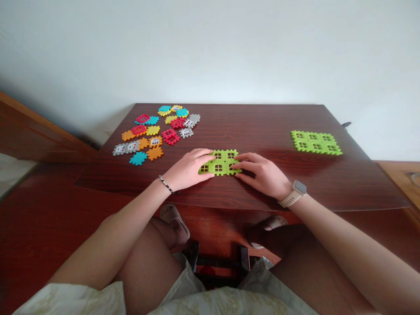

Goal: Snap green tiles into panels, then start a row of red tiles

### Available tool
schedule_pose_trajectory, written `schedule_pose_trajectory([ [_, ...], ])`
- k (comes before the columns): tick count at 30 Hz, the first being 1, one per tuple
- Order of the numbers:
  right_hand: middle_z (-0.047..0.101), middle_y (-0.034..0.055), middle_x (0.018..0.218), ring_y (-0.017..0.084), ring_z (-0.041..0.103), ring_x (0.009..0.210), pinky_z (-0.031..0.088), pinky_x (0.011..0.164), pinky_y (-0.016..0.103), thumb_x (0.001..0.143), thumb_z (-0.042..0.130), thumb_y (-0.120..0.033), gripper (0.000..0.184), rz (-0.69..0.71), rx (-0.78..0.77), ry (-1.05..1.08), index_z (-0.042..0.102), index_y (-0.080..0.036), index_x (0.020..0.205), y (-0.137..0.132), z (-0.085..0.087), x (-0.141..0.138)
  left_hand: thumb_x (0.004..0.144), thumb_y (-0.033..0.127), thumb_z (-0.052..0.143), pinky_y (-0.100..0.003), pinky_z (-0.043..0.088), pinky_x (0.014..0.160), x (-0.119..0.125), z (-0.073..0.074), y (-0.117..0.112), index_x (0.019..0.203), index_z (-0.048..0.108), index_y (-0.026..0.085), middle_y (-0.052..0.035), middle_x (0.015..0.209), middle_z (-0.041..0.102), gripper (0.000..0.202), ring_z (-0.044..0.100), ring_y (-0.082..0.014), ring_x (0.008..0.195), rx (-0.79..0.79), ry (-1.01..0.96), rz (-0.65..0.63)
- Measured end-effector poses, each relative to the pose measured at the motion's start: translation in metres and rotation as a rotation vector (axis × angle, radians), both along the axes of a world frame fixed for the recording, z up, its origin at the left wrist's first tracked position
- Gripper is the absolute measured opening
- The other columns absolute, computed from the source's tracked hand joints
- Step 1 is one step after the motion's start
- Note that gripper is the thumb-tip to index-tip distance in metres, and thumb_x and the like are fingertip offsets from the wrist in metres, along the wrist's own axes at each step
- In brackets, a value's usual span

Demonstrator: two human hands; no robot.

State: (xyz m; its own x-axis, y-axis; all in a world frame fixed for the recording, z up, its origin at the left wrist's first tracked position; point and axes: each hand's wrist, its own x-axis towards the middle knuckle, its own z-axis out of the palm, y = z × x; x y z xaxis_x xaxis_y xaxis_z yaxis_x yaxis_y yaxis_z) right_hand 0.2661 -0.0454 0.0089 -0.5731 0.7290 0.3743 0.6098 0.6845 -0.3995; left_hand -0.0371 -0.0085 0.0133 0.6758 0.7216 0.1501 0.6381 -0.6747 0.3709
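Observation:
A flat green panel of interlocking window tiles (219,168) lies on the table in front of me. My left hand (190,169) grips its left end, with the thumb along the near edge and the fingers over the far side. On the opposite end, my right hand (262,174) holds the panel, fingers on its top and right edge and thumb at the near corner. Parts of both ends are hidden under my fingers. A second green window-tile panel (315,142) lies apart, further back on the right.
Loose interlocking tiles in several colours cover the table's left side, including an orange tile (155,153), a blue tile (138,158) and a red pair (171,136). The dark wooden table (249,127) meets a pale wall (229,52) behind. Its near edge runs just below my hands.

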Motion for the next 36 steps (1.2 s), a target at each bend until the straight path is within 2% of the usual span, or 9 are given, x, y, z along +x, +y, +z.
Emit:
schedule_pose_trajectory([
  [18, 0.077, 0.0119, 0.135, 0.033, 0.073, 0.124, 0.061, 0.110, 0.055, 0.105, 0.068, -0.030, 0.021, 0.002, 0.009, -0.008, 0.083, -0.027, 0.121, 0.0012, -0.0001, 0.0014, 0.101, 0.039, 0.071, -0.056, 0.041, 0.131, 0.0003, -0.0005, -0.0002, 0.146, 0.068, 0.023, -0.0142, 0.162, 0.058, 0.048, 0.052, -0.0339, 0.152, -0.003, 0.003, 0.000],
  [25, 0.080, 0.0124, 0.134, 0.033, 0.074, 0.123, 0.062, 0.110, 0.053, 0.106, 0.069, -0.029, 0.023, 0.005, 0.050, -0.056, 0.084, -0.023, 0.122, 0.0019, 0.0007, 0.0021, 0.101, 0.038, 0.072, -0.056, 0.041, 0.131, 0.0005, -0.0011, 0.0001, 0.146, 0.068, 0.019, -0.0168, 0.162, 0.058, 0.050, 0.052, -0.0351, 0.153, -0.003, 0.014, 0.003],
  [36, 0.079, 0.0117, 0.139, 0.033, 0.076, 0.123, 0.064, 0.107, 0.051, 0.109, 0.065, -0.028, 0.025, -0.009, 0.094, -0.162, 0.083, -0.022, 0.124, -0.0014, 0.0036, -0.0002, 0.100, 0.037, 0.074, -0.056, 0.041, 0.131, 0.0005, -0.0011, 0.0001, 0.146, 0.068, 0.019, -0.0161, 0.162, 0.059, 0.049, 0.053, -0.0346, 0.153, -0.002, 0.007, 0.005],
])
